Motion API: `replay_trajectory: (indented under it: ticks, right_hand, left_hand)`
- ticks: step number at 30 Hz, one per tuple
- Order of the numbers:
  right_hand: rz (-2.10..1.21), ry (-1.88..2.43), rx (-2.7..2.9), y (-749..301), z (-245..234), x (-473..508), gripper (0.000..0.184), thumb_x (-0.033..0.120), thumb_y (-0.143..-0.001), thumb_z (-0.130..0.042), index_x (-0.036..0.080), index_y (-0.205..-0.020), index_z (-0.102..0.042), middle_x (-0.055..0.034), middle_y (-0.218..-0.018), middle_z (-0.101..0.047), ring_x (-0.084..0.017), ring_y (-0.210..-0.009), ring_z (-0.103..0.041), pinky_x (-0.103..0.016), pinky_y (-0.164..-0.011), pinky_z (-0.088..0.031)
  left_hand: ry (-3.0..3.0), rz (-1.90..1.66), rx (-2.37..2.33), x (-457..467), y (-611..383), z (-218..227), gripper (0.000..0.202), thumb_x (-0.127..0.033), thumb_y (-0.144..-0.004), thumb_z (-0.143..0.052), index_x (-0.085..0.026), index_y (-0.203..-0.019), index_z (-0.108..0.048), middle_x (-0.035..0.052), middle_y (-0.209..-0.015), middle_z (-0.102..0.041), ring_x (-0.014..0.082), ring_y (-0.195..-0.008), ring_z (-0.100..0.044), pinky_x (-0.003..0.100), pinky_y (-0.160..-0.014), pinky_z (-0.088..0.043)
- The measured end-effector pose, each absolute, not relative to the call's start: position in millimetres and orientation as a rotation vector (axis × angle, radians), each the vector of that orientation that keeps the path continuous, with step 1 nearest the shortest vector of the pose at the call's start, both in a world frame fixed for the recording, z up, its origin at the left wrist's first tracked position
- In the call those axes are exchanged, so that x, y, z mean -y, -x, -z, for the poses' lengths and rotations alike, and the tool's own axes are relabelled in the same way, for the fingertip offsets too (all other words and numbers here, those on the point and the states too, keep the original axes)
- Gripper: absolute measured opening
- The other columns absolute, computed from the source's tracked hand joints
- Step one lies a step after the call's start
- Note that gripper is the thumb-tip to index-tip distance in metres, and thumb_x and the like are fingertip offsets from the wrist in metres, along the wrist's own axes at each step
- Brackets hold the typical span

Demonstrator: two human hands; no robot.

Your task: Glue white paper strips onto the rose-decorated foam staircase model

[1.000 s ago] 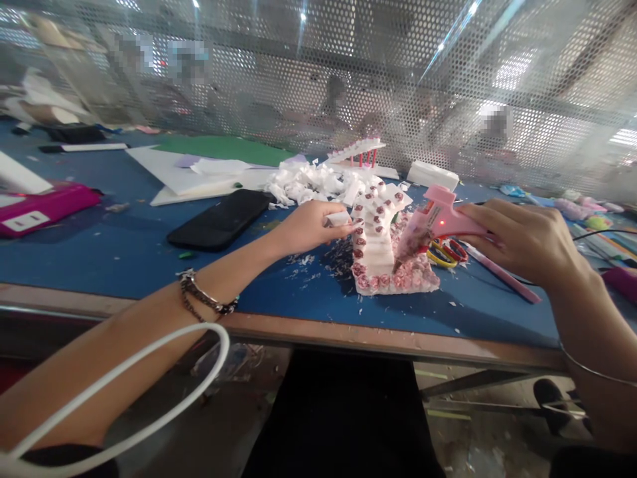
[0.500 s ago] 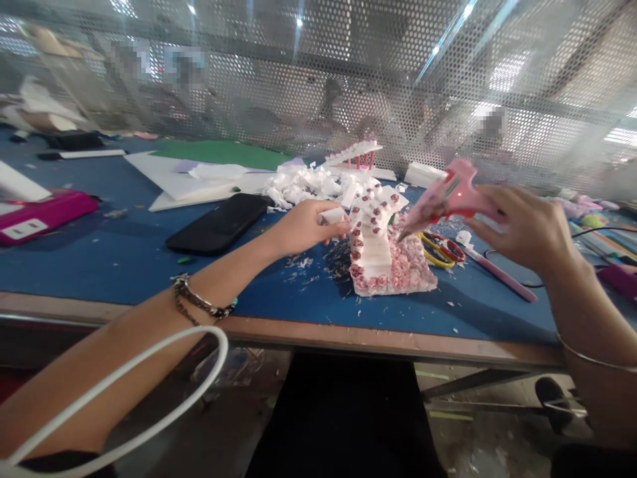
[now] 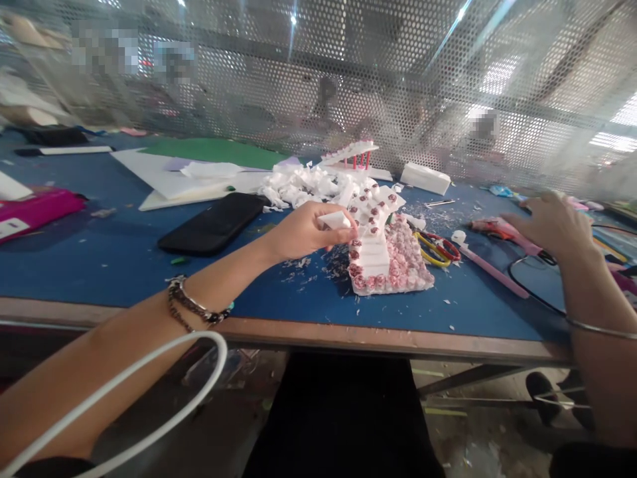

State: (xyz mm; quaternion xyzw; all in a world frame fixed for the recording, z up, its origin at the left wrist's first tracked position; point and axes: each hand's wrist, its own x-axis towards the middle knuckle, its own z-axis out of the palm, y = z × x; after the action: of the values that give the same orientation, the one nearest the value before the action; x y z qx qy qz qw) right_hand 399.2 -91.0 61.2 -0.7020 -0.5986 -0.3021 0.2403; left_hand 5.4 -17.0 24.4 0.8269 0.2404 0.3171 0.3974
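My left hand (image 3: 303,232) pinches a small white foam piece (image 3: 334,219) against the left side of a white foam staircase model (image 3: 378,255) edged with pink paper roses. The model stands on the blue table (image 3: 99,265), on a base covered with more roses. My right hand (image 3: 555,222) is far to the right, low over the rear of a pink glue gun (image 3: 492,229) that lies on the table. Motion blur hides whether the fingers still grip it. A black cable (image 3: 535,292) loops from the gun.
Yellow and red scissors (image 3: 438,249) and a pink stick (image 3: 492,272) lie right of the model. Behind it are white foam scraps (image 3: 308,182), a foam block (image 3: 425,178) and a small model on red posts (image 3: 351,154). A black phone (image 3: 213,222) and a magenta box (image 3: 34,209) lie left. A mesh screen (image 3: 318,79) backs the table.
My right hand lifted the glue gun's tip off the model's base, swung right and lowered the gun onto the table. My left hand stayed at the staircase with the foam piece.
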Motion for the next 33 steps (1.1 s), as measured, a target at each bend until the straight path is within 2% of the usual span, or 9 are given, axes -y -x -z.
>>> replay_trajectory:
  ticks: [2, 3, 4, 7, 11, 18, 23, 28, 33]
  right_hand:
    - [0.777, 1.820, 1.789, -356.4, -65.5, 93.7, 0.039, 0.048, -0.072, -0.057, 0.015, -0.091, -0.066, -0.0157, -0.090, -0.062, -0.011, -0.064, -0.049, -0.029, -0.060, -0.035]
    - [0.711, 1.749, 1.914, -331.0, -66.9, 95.7, 0.038, 0.049, -0.075, -0.055, 0.020, -0.097, -0.064, -0.0093, -0.087, -0.063, -0.009, -0.067, -0.050, -0.025, -0.065, -0.038]
    - [0.613, 1.640, 2.070, -304.9, -67.9, 97.7, 0.036, 0.049, -0.076, -0.054, 0.024, -0.100, -0.062, -0.0043, -0.085, -0.062, -0.007, -0.068, -0.051, -0.022, -0.068, -0.039]
    - [0.193, 1.160, 2.364, -237.2, -69.2, 99.9, 0.037, 0.043, -0.079, -0.055, 0.018, -0.107, -0.057, -0.0014, -0.081, -0.060, -0.006, -0.064, -0.051, -0.021, -0.063, -0.041]
    - [-0.046, 1.009, 2.427, -201.9, -65.5, 89.2, 0.030, 0.036, -0.077, -0.059, 0.015, -0.098, -0.060, 0.0014, -0.074, -0.060, -0.005, -0.062, -0.053, -0.019, -0.060, -0.041]
    - [-0.060, 1.002, 2.397, -199.6, -56.8, 77.3, 0.012, 0.023, -0.079, -0.055, 0.015, -0.082, -0.064, 0.0027, -0.068, -0.061, -0.003, -0.059, -0.051, -0.018, -0.059, -0.038]
    - [-0.075, 1.040, 2.397, -199.9, -60.1, 79.5, 0.013, 0.022, -0.080, -0.053, 0.014, -0.080, -0.063, 0.0016, -0.070, -0.061, -0.004, -0.063, -0.050, -0.020, -0.062, -0.038]
    - [-0.435, 1.133, 2.507, -212.8, -58.8, 75.4, 0.015, 0.027, -0.080, -0.053, 0.015, -0.079, -0.063, 0.0022, -0.067, -0.060, -0.005, -0.060, -0.049, -0.020, -0.058, -0.037]
    - [-0.478, 1.257, 2.562, -211.7, -45.7, 68.8, 0.014, 0.019, -0.076, -0.053, 0.016, -0.082, -0.066, 0.0003, -0.077, -0.065, -0.007, -0.068, -0.054, -0.022, -0.064, -0.039]
  left_hand:
    - [-2.109, -0.792, -0.625, 19.2, -7.6, -24.3, 0.018, -0.032, -0.070, -0.065, -0.014, -0.072, -0.061, -0.0030, -0.053, -0.051, 0.0037, -0.044, -0.044, 0.013, -0.041, -0.035]
    - [-2.110, -0.789, -0.633, 20.3, -8.4, -24.3, 0.018, -0.032, -0.070, -0.065, -0.014, -0.071, -0.061, -0.0032, -0.052, -0.051, 0.0036, -0.044, -0.044, 0.013, -0.041, -0.035]
    - [-2.108, -0.787, -0.641, 21.3, -9.1, -24.4, 0.018, -0.032, -0.070, -0.064, -0.014, -0.070, -0.060, -0.0031, -0.052, -0.051, 0.0035, -0.043, -0.044, 0.013, -0.041, -0.035]
    - [-2.098, -0.787, -0.669, 23.8, -9.6, -25.1, 0.018, -0.031, -0.067, -0.065, -0.014, -0.069, -0.059, -0.0029, -0.052, -0.052, 0.0033, -0.043, -0.043, 0.013, -0.040, -0.034]
    - [-2.085, -0.812, -0.675, 24.3, -10.1, -24.9, 0.018, -0.031, -0.067, -0.064, -0.014, -0.067, -0.057, -0.0036, -0.050, -0.051, 0.0035, -0.042, -0.042, 0.014, -0.039, -0.033]
    - [-2.076, -0.851, -0.607, 22.2, -11.5, -21.6, 0.018, -0.030, -0.066, -0.067, -0.013, -0.066, -0.059, -0.0047, -0.051, -0.051, 0.0020, -0.042, -0.040, 0.013, -0.040, -0.030]
    - [-2.072, -0.836, -0.588, 23.2, -8.7, -21.3, 0.018, -0.031, -0.071, -0.064, -0.014, -0.072, -0.061, -0.0021, -0.057, -0.058, 0.0026, -0.044, -0.043, 0.012, -0.040, -0.033]
    - [-2.114, -0.931, -0.654, 20.9, -7.8, -21.9, 0.019, -0.032, -0.074, -0.061, -0.013, -0.075, -0.062, -0.0021, -0.057, -0.056, 0.0020, -0.043, -0.042, 0.012, -0.040, -0.032]
    - [-2.148, -0.944, -0.694, 19.0, -8.4, -21.7, 0.019, -0.033, -0.075, -0.059, -0.013, -0.074, -0.062, -0.0022, -0.057, -0.055, 0.0028, -0.044, -0.042, 0.013, -0.041, -0.032]
